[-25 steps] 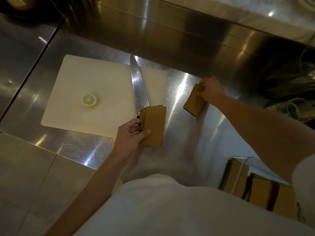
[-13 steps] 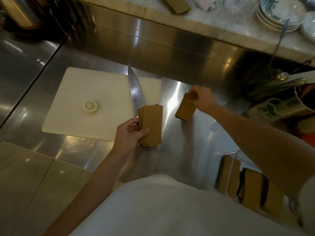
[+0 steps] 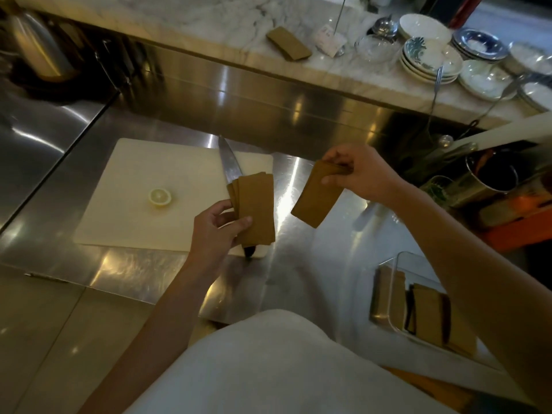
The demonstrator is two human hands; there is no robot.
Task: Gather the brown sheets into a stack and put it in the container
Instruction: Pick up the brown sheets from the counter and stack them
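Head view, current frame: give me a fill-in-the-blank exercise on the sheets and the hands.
1. The left hand holds a fanned stack of brown sheets over the handle of the ____.
2. On the cutting board lies half a ____.
3. The right hand holds its brown sheets ____ the steel counter.
4. The clear container already holds ____.

Missing: knife; lemon; above; brown sheets

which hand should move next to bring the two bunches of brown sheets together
Right. The right hand pinches its sheets by the top edge, hanging free above the steel counter, so it can swing them across. The left hand already cradles the fanned stack flat, a ready base.
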